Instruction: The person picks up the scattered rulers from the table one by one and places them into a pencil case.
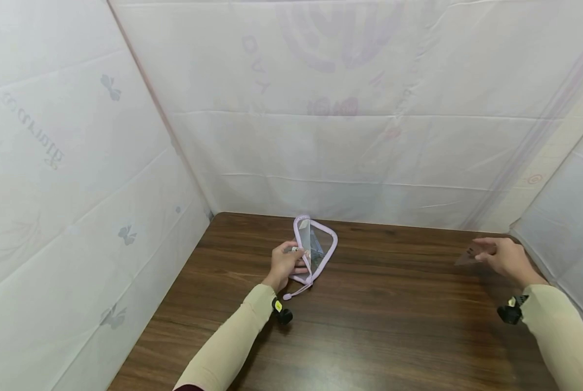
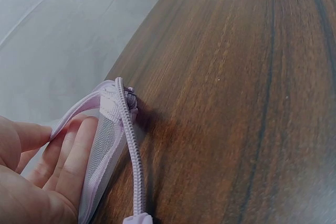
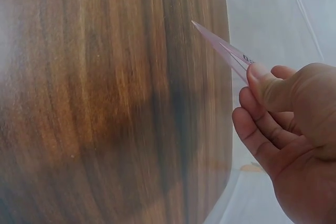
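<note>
My left hand (image 1: 283, 264) grips a small mesh pouch (image 1: 334, 240) with a lilac border near the table's back edge. In the left wrist view, thumb and fingers hold the pouch's open edge apart, with some fingers inside the opening. A lilac zipper pull cord (image 2: 134, 166) hangs from its corner. Bluish and clear contents (image 1: 317, 243) show through the mesh. Far to the right, my right hand (image 1: 508, 262) pinches a clear pinkish set square (image 3: 223, 46) between thumb and fingers, raised over the table's right side. Its pointed corner extends away from the fingertips, which hide the rest.
A dark brown wood-grain table (image 1: 369, 320) lies under both hands. White printed sheets (image 1: 321, 152) hang close behind its back edge and along the left and right sides. Each wrist wears a black camera (image 1: 512, 310) on a strap.
</note>
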Demonstrator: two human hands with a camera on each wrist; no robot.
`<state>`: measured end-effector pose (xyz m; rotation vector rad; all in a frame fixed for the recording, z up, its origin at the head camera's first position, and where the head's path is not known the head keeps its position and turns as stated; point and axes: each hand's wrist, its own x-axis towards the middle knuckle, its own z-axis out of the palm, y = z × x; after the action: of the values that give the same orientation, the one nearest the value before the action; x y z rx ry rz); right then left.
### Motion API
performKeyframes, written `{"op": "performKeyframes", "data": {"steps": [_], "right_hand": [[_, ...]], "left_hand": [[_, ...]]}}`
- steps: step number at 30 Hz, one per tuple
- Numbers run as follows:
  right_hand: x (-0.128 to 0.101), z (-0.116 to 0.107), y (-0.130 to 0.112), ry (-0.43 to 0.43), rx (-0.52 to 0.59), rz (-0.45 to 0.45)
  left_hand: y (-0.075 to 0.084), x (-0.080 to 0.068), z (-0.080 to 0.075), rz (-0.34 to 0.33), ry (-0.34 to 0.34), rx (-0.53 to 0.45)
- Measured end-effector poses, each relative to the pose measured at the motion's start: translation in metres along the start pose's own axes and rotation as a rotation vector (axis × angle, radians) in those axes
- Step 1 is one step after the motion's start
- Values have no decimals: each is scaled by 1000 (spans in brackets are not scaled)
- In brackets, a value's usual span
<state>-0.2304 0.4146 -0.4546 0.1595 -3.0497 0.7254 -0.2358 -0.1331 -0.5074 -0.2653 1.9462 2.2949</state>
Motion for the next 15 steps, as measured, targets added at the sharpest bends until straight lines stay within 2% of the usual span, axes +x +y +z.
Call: {"op": "performKeyframes", "data": {"steps": [6, 15], "right_hand": [[4, 1, -3, 18, -3, -31], [4, 5, -11, 78, 28, -2]], "left_hand": [[21, -18, 1, -15, -36, 4], [20, -18, 1, -12, -24, -9]]}}
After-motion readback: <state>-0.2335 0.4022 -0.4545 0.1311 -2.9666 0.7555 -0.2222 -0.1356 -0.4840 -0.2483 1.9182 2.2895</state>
